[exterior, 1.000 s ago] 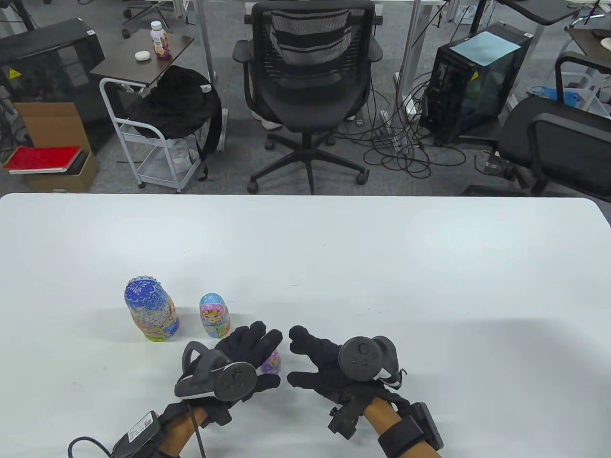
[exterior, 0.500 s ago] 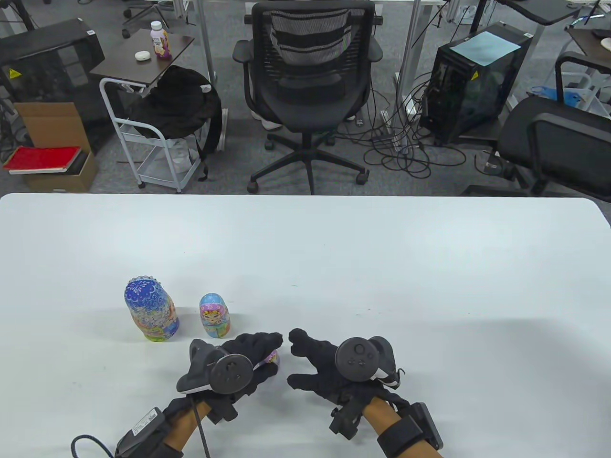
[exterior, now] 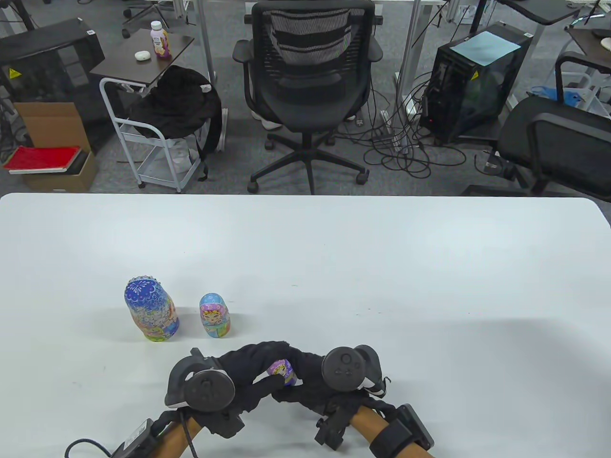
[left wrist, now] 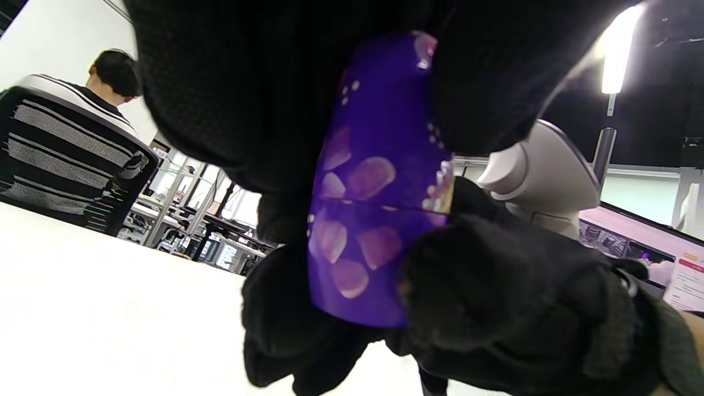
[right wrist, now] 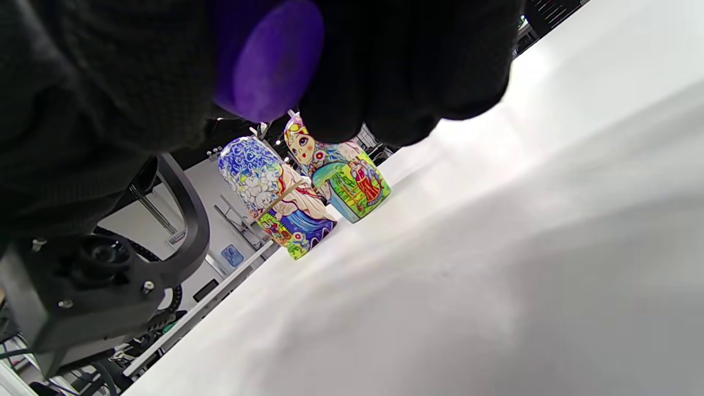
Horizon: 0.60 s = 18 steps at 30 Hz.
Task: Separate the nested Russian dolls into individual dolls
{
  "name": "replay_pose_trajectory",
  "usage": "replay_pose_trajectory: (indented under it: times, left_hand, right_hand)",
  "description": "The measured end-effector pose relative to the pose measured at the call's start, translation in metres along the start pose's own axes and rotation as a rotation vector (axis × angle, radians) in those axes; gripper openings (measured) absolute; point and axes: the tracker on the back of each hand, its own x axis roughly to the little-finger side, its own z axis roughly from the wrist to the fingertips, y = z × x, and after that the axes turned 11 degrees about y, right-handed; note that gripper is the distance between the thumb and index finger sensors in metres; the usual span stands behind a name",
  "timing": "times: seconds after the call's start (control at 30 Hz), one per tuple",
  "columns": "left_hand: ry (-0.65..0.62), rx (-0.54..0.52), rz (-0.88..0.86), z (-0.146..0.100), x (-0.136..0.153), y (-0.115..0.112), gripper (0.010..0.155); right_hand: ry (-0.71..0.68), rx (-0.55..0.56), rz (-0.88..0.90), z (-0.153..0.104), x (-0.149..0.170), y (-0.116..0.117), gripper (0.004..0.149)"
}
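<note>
Both my hands hold a small purple doll (exterior: 280,370) just above the table near its front edge. My left hand (exterior: 253,372) grips it from the left and my right hand (exterior: 305,374) from the right. In the left wrist view the purple doll (left wrist: 379,181) with pink spots shows a seam across its middle, with gloved fingers (left wrist: 484,275) around it. In the right wrist view its purple base (right wrist: 275,60) shows between my fingers. A large blue-topped doll (exterior: 152,309) and a medium light-blue doll (exterior: 215,316) stand upright on the table (exterior: 382,267) to the left.
The two standing dolls also show in the right wrist view, large (right wrist: 269,203) and medium (right wrist: 344,176). An office chair (exterior: 310,86) stands beyond the table's far edge.
My left hand closed around the small purple doll and lifted it. My right hand moved left and took hold of it too.
</note>
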Motion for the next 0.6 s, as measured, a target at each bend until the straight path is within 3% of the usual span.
replay_pose_trajectory:
  times: [0.27,0.5,0.6]
  left_hand:
    - [-0.039,0.071,-0.033,0.001,-0.007,0.012,0.063]
    - [-0.028,-0.073,0.006,-0.015,-0.001,0.04,0.062]
    - [0.044,-0.077,0.095,-0.021,0.007,0.052,0.062]
  right_hand:
    - [-0.018,-0.159,0.171,0.005,0.003,0.0,0.079]
    - [0.018,-0.088,0.035,0.004,0.01,-0.008,0.078]
    - [0.033,-0.079,0.046,0.004,0.014,-0.01,0.077]
